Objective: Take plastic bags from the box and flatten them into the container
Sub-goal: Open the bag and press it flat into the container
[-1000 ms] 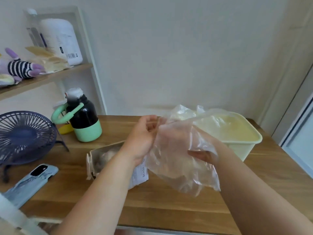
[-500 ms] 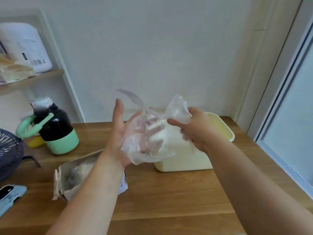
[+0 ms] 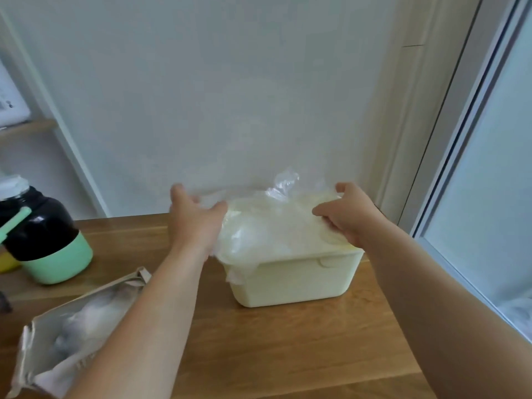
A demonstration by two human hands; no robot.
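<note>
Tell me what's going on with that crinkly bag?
A person holds a clear plastic bag stretched across the top of the pale yellow container on the wooden table. The left hand grips the bag's left edge and the right hand pinches its right side by the rim. One corner droops over the container's near left corner. The box with more bags lies open nearby.

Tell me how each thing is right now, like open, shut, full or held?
plastic bag, spread over the container's top, held at both ends.
container, open, bags up to its rim.
box, lying on its side, open, bags inside.
flask, upright, cap on.
left hand, gripping the bag's left edge.
right hand, pinching the bag's right edge.
</note>
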